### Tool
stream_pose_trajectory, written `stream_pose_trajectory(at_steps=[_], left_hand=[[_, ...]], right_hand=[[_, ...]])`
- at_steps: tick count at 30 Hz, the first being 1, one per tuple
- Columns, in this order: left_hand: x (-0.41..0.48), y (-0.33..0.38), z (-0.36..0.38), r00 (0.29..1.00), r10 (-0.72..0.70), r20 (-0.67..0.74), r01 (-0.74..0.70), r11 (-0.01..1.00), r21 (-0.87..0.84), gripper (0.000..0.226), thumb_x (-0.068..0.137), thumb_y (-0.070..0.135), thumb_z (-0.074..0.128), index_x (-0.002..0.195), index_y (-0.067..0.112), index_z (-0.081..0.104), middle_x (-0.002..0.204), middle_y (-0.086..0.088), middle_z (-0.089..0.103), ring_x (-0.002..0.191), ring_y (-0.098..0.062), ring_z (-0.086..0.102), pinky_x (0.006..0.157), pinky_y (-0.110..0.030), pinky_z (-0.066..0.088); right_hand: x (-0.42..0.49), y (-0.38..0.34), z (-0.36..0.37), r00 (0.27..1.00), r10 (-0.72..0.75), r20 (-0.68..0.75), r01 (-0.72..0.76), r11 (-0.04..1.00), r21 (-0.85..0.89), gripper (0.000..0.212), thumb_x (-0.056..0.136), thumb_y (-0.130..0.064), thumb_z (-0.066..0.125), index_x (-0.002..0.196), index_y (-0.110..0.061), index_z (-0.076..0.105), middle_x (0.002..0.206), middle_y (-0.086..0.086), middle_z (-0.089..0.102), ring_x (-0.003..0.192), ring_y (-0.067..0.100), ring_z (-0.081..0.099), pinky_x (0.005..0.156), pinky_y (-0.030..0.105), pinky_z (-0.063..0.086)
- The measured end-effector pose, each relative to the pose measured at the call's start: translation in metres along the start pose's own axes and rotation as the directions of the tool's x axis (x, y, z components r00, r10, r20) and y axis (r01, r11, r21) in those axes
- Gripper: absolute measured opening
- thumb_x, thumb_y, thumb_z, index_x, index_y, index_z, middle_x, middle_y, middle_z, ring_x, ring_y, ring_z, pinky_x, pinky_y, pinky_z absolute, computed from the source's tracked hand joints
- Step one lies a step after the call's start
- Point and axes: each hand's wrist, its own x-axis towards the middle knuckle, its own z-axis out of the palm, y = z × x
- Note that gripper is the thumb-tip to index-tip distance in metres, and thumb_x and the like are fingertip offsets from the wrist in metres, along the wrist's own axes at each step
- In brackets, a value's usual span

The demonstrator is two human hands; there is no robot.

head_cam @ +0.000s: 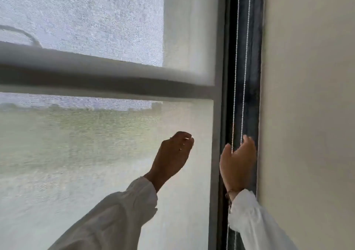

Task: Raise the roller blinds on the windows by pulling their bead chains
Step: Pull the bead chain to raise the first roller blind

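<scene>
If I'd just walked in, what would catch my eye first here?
Probably the right hand, open and cupped around two white bead chains that hang in the dark gap between the window frame and the wall. Next, the left hand, loosely curled in front of the pale, see-through roller blind.

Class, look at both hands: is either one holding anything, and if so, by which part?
Nothing is firmly held. The right hand is open around the bead chain, low on its two strands, not yet closed. The left hand holds nothing.
</scene>
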Motion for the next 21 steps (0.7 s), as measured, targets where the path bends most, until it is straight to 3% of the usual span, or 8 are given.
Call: stream_pose_trajectory(at_steps=[3, 9, 13, 16, 18, 21], left_hand=[[0.028, 0.002, 0.034, 0.997, 0.006, 0.074, -0.003, 0.999, -0.045, 0.016, 0.086, 0.027, 0.052, 0.095, 0.019, 0.062, 0.096, -0.004, 0.072, 0.088, -0.022, 0.067, 0.084, -0.037, 0.052], [0.065, -0.003, 0.095, 0.979, -0.048, 0.198, 0.082, 0.982, -0.168, 0.011, 0.079, 0.037, 0.048, 0.075, 0.039, 0.058, 0.089, -0.001, 0.072, 0.086, -0.019, 0.067, 0.083, -0.043, 0.053], [0.08, -0.005, 0.122, 0.973, -0.102, 0.209, 0.158, 0.949, -0.272, 0.016, 0.087, 0.023, 0.053, 0.079, 0.035, 0.06, 0.085, 0.005, 0.068, 0.083, -0.015, 0.067, 0.088, -0.042, 0.052], [0.09, -0.004, 0.135, 0.963, -0.14, 0.232, 0.214, 0.918, -0.333, 0.01, 0.086, 0.025, 0.055, 0.084, 0.03, 0.063, 0.094, -0.002, 0.068, 0.092, -0.021, 0.066, 0.089, -0.042, 0.051], [0.097, -0.003, 0.142, 0.954, -0.169, 0.249, 0.252, 0.9, -0.355, 0.008, 0.081, 0.029, 0.055, 0.084, 0.03, 0.062, 0.096, -0.006, 0.067, 0.096, -0.026, 0.064, 0.091, -0.045, 0.05], [0.103, 0.002, 0.151, 0.945, -0.188, 0.267, 0.281, 0.885, -0.371, 0.011, 0.081, 0.026, 0.053, 0.076, 0.018, 0.058, 0.091, -0.012, 0.062, 0.088, -0.027, 0.061, 0.084, -0.045, 0.05]], right_hand=[[0.021, 0.022, 0.009, 0.999, 0.045, 0.006, -0.045, 0.999, -0.023, 0.054, 0.078, -0.005, 0.057, 0.128, 0.004, 0.039, 0.13, 0.027, 0.05, 0.123, 0.039, 0.045, 0.106, 0.045, 0.036], [0.058, 0.054, 0.033, 0.988, 0.146, 0.057, -0.148, 0.988, 0.039, 0.056, 0.083, -0.003, 0.051, 0.134, 0.0, 0.031, 0.139, 0.024, 0.041, 0.126, 0.036, 0.042, 0.105, 0.041, 0.032], [0.071, 0.061, 0.039, 0.975, 0.169, 0.142, -0.186, 0.975, 0.119, 0.055, 0.085, -0.006, 0.051, 0.136, -0.003, 0.029, 0.137, 0.019, 0.045, 0.11, 0.032, 0.057, 0.09, 0.032, 0.041], [0.079, 0.064, 0.041, 0.972, 0.167, 0.167, -0.185, 0.978, 0.098, 0.055, 0.084, -0.009, 0.054, 0.134, -0.003, 0.033, 0.132, 0.019, 0.051, 0.114, 0.033, 0.054, 0.093, 0.037, 0.043], [0.083, 0.065, 0.043, 0.971, 0.174, 0.165, -0.187, 0.98, 0.064, 0.052, 0.084, -0.013, 0.053, 0.132, -0.003, 0.036, 0.127, 0.017, 0.056, 0.115, 0.033, 0.054, 0.093, 0.039, 0.043], [0.084, 0.071, 0.052, 0.97, 0.161, 0.182, -0.175, 0.983, 0.06, 0.061, 0.076, -0.041, 0.04, 0.129, -0.012, 0.039, 0.108, 0.018, 0.067, 0.1, 0.039, 0.061, 0.087, 0.049, 0.051]])
